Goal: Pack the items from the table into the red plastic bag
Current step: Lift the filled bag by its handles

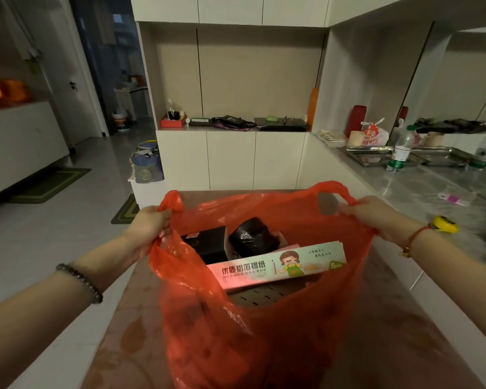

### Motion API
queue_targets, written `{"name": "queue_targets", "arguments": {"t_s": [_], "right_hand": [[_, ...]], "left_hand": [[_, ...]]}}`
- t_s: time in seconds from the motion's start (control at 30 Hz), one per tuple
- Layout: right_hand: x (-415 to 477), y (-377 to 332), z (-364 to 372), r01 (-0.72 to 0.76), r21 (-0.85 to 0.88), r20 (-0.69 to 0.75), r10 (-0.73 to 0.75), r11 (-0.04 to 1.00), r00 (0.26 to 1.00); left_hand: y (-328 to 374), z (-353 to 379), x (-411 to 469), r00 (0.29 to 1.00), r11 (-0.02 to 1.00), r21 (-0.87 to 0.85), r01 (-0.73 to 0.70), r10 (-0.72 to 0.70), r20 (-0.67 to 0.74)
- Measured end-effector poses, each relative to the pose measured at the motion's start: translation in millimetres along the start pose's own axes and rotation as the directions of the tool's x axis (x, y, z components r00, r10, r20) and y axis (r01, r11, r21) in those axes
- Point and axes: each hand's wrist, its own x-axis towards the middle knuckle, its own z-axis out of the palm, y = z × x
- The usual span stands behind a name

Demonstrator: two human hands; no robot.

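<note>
I am looking down on the red plastic bag, which is standing on the brown table with its mouth pulled wide towards me. The left hand is gripping the bag's left handle, fingers curled round the bunched plastic, and the right hand is clutching the right handle in the same closed way, so the two are stretching the opening apart. Inside, I am seeing a long aluminium foil box lying across the bag, tilted up at its right end, where it is pressing against the bag wall. Behind it a black box is sitting at the left and a bundle wrapped in black plastic just beside it at the right. A dark perforated panel is showing under the foil box. On the counter to my right a water bottle is standing near a metal tray, and a yellow tape measure is lying just past the right wrist
</note>
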Motion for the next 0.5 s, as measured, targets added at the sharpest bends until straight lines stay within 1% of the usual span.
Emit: {"name": "queue_targets", "arguments": {"t_s": [0.1,0.17,0.23,0.37,0.5], "right_hand": [[16,-18,-8,-0.012,0.214,-0.085,0.031,0.977,0.996],[26,-29,-13,-0.032,0.322,-0.076,0.06,0.946,0.995],[38,-41,-15,-0.045,0.372,-0.075,0.078,0.927,0.994],[63,-62,-11,-0.002,0.473,-0.136,0.075,0.881,0.988],[67,-68,-13,0.019,0.52,-0.155,0.072,0.854,0.985]], "left_hand": [[18,15,20,0.997,1.0,0.001,-0.029,0.029,-0.074],[28,21,33,0.992,0.999,-0.012,-0.048,0.046,-0.118],[36,23,45,0.988,0.998,-0.039,-0.055,0.049,-0.143],[52,11,69,0.978,0.994,-0.104,-0.04,0.018,-0.21],[62,6,83,0.981,0.994,-0.108,-0.028,0.007,-0.193]]}}
